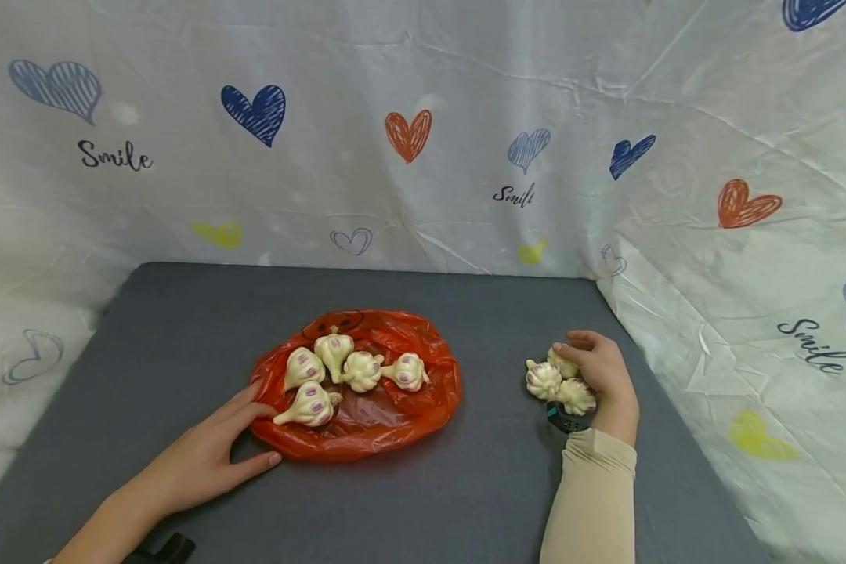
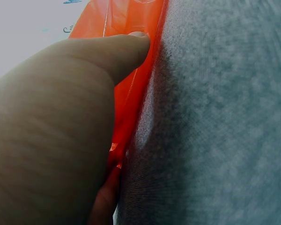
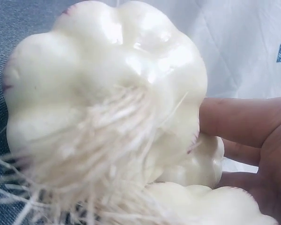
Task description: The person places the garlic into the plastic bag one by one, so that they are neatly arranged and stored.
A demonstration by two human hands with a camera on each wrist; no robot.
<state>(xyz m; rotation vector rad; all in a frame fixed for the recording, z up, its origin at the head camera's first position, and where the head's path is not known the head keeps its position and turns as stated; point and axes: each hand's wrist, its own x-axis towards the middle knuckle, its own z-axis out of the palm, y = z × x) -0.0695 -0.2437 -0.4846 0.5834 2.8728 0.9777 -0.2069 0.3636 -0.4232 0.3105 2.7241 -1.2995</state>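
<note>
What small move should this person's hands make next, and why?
Probably the right hand should lift the garlic bulb at its fingers toward the red bag: five bulbs lie inside its rim, that bulb and two more sit outside, and the left hand touches the bag.

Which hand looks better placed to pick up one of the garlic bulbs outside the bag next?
Likely the right hand: it is at the three garlic bulbs outside the red bag. The left hand touches the bag's left edge, so the bag lies between it and those bulbs.
</note>
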